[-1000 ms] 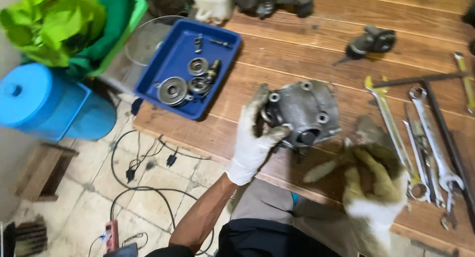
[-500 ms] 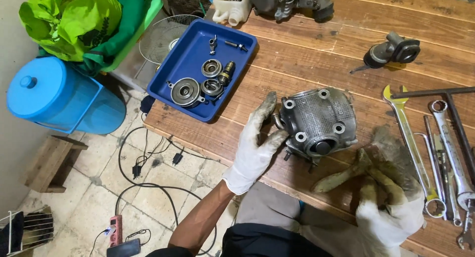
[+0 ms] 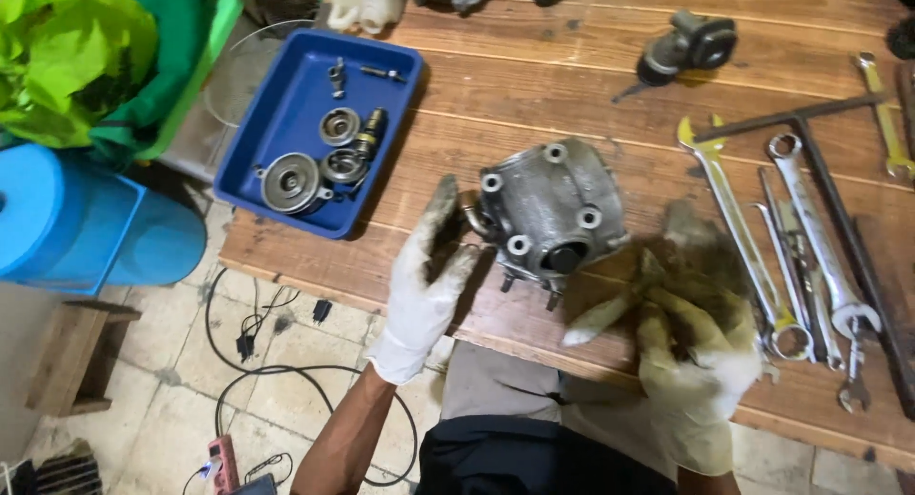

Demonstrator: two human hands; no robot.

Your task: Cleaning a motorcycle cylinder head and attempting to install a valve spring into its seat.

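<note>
Gloves around grey engine housing (image 3: 553,209) at the near table (image 3: 591,85) edge.
My left hand (image 3: 429,276) lies open against its left side; my right hand (image 3: 686,333) hovers open, empty. Blue tray (image 3: 286,123) left, wrenches (image 3: 810,238) right, partly cut off.

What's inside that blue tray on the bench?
The blue tray holds round metal discs, a ring-shaped part, a dark cylinder and small bolts. Whatever lies beneath those parts is hidden.

Packages: green plastic bag (image 3: 76,61), crumpled, bulging, seen at upper left off the bench, above the blue barrel (image 3: 86,223) | white plastic container (image 3: 365,4), partly cropped, seen at top edge of bench | labels: none seen | signs: none seen | screens: none seen
</note>
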